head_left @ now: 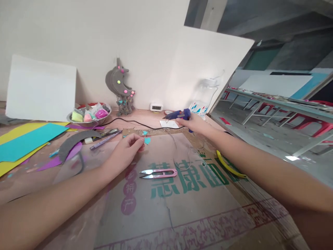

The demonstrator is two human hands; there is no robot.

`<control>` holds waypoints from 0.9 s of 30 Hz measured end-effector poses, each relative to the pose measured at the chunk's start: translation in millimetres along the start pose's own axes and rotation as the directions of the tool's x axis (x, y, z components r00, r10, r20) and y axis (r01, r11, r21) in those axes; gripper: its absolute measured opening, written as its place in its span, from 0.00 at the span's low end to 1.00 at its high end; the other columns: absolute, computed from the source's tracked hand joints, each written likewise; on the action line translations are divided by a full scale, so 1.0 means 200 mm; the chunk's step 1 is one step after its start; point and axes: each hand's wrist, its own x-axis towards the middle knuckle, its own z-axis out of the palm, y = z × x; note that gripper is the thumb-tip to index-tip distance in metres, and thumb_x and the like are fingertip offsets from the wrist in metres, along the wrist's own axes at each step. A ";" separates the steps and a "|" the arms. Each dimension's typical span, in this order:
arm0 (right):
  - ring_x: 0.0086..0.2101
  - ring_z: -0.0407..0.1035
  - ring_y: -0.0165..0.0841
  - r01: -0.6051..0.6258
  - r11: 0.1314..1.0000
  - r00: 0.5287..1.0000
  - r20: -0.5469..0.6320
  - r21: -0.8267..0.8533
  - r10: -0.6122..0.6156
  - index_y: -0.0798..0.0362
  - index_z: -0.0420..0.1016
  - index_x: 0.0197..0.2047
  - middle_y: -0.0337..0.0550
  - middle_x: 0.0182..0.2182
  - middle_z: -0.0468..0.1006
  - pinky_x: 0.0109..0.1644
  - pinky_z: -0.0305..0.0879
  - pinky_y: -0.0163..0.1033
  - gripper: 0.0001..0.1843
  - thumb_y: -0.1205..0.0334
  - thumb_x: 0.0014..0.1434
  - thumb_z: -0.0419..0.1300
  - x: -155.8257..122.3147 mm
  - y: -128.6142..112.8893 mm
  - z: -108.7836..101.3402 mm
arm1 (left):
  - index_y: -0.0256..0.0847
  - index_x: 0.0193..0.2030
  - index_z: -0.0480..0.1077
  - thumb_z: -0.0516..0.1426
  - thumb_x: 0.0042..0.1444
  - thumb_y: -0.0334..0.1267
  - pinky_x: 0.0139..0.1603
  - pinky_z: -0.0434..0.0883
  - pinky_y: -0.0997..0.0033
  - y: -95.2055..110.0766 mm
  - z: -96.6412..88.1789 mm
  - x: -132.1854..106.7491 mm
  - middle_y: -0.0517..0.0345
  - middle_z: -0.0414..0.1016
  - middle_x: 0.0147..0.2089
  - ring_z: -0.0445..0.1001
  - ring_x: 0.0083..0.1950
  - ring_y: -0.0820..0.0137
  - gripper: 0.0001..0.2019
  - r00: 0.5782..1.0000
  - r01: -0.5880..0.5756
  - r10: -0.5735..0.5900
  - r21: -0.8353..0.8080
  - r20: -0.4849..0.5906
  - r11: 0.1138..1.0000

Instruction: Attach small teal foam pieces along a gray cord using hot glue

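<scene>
My right hand is wrapped round the handle of a blue hot glue gun at the far side of the table, its nozzle pointing left over a small white paper. My left hand rests on the cardboard work surface with fingers curled in a pinch; what it holds is too small to name. A small teal piece lies just right of its fingertips. Pink thread snips lie on the cardboard between my arms.
Teal and yellow sheets, a grey felt arc and a purple pen lie left. A metal bowl of coloured clay, a grey moon ornament, a small clock and a plastic jar stand at the back.
</scene>
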 end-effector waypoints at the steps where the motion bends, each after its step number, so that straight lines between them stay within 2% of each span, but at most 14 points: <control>1: 0.26 0.67 0.30 -0.004 1.000 1.000 0.008 -0.015 0.005 0.57 0.74 0.38 0.41 0.26 0.75 0.31 0.63 0.34 0.18 0.49 0.55 0.57 0.05 0.03 0.03 | 0.40 0.29 0.64 0.51 0.57 0.48 0.27 0.62 0.76 0.00 0.00 0.00 0.61 0.69 0.29 0.69 0.32 0.72 0.14 1.000 0.002 -0.002 0.010 -0.006 1.000; 4: 0.28 0.69 0.32 -0.021 0.999 0.999 0.028 -0.043 0.022 0.58 0.75 0.38 0.42 0.27 0.77 0.33 0.64 0.34 0.17 0.52 0.53 0.59 0.16 0.10 0.10 | 0.40 0.29 0.64 0.51 0.57 0.48 0.29 0.63 0.76 0.01 0.01 0.01 0.62 0.69 0.28 0.69 0.31 0.72 0.14 1.000 0.002 -0.001 0.028 -0.019 1.000; 7: 0.30 0.71 0.35 -0.046 0.996 0.997 0.063 -0.082 0.052 0.60 0.75 0.37 0.46 0.29 0.78 0.35 0.65 0.36 0.18 0.51 0.52 0.61 0.20 0.15 0.13 | 0.40 0.29 0.64 0.51 0.57 0.48 0.30 0.62 0.75 0.01 0.01 0.01 0.62 0.69 0.28 0.69 0.32 0.72 0.14 1.000 0.000 0.000 0.044 -0.012 0.999; 9: 0.32 0.72 0.37 -0.046 0.993 0.995 0.081 -0.109 0.055 0.61 0.75 0.38 0.50 0.32 0.79 0.36 0.66 0.37 0.21 0.49 0.52 0.61 0.20 0.17 0.13 | 0.40 0.29 0.63 0.51 0.57 0.48 0.31 0.63 0.75 0.01 0.00 0.01 0.62 0.68 0.28 0.69 0.33 0.71 0.14 1.000 0.004 -0.004 0.050 -0.008 0.999; 12: 0.36 0.72 0.37 -0.001 0.991 0.997 0.082 -0.134 0.012 0.60 0.73 0.46 0.50 0.38 0.79 0.40 0.66 0.38 0.24 0.48 0.53 0.60 0.15 0.20 0.07 | 0.40 0.30 0.64 0.50 0.57 0.50 0.32 0.62 0.75 0.00 0.00 0.01 0.62 0.68 0.29 0.69 0.33 0.71 0.15 1.000 0.008 -0.008 0.051 0.004 0.999; 14: 0.41 0.71 0.37 0.031 0.987 0.999 0.042 -0.157 -0.024 0.58 0.69 0.52 0.50 0.44 0.77 0.45 0.65 0.38 0.26 0.50 0.55 0.59 0.06 0.22 -0.01 | 0.40 0.30 0.64 0.50 0.57 0.51 0.31 0.62 0.74 0.00 0.00 0.01 0.61 0.69 0.29 0.69 0.33 0.70 0.16 1.000 0.009 -0.010 0.066 0.010 0.998; 16: 0.46 0.69 0.39 0.041 0.976 0.999 -0.025 -0.214 -0.047 0.58 0.68 0.54 0.53 0.48 0.75 0.50 0.62 0.40 0.25 0.53 0.56 0.58 -0.05 0.24 -0.11 | 0.40 0.29 0.64 0.50 0.56 0.52 0.31 0.62 0.74 0.00 0.00 0.01 0.60 0.69 0.29 0.69 0.33 0.69 0.16 1.000 0.001 -0.001 0.091 0.002 0.996; 17: 0.47 0.68 0.40 0.038 0.966 0.997 -0.053 -0.255 -0.053 0.58 0.69 0.52 0.53 0.48 0.74 0.50 0.62 0.41 0.23 0.55 0.56 0.57 -0.12 0.25 -0.16 | 0.40 0.29 0.64 0.50 0.56 0.52 0.32 0.63 0.73 0.01 0.00 0.01 0.60 0.69 0.29 0.69 0.34 0.69 0.16 1.000 0.000 0.001 0.104 -0.001 0.995; 19: 0.40 0.71 0.39 0.004 0.921 0.998 -0.050 -0.389 -0.026 0.54 0.72 0.48 0.49 0.43 0.77 0.43 0.63 0.39 0.16 0.57 0.59 0.53 -0.27 0.27 -0.26 | 0.40 0.29 0.64 0.50 0.55 0.52 0.31 0.63 0.73 0.02 0.01 0.00 0.60 0.70 0.29 0.70 0.34 0.69 0.16 1.000 0.006 -0.006 0.122 -0.003 0.992; 22: 0.36 0.72 0.37 -0.052 0.867 0.995 0.046 -0.495 0.086 0.51 0.74 0.44 0.47 0.39 0.79 0.37 0.63 0.37 0.15 0.58 0.60 0.49 -0.47 0.31 -0.35 | 0.41 0.29 0.64 0.50 0.55 0.51 0.31 0.63 0.73 0.02 0.01 0.00 0.60 0.69 0.28 0.70 0.33 0.69 0.16 1.000 -0.008 0.009 0.147 -0.006 0.989; 24: 0.37 0.73 0.38 -0.059 0.838 0.978 0.136 -0.542 0.156 0.52 0.73 0.47 0.48 0.39 0.79 0.36 0.63 0.37 0.17 0.56 0.59 0.51 -0.56 0.34 -0.37 | 0.41 0.29 0.64 0.49 0.56 0.52 0.31 0.62 0.73 0.02 0.01 0.00 0.60 0.69 0.28 0.70 0.33 0.69 0.16 1.000 -0.007 0.008 0.171 -0.007 0.985; 27: 0.38 0.73 0.43 -0.043 0.805 0.943 0.243 -0.592 0.229 0.53 0.68 0.54 0.51 0.40 0.77 0.35 0.63 0.39 0.27 0.48 0.55 0.55 -0.65 0.38 -0.37 | 0.41 0.28 0.64 0.48 0.55 0.54 0.27 0.61 0.73 0.02 0.01 -0.01 0.59 0.71 0.28 0.69 0.31 0.69 0.18 1.000 0.017 -0.013 0.227 -0.019 0.974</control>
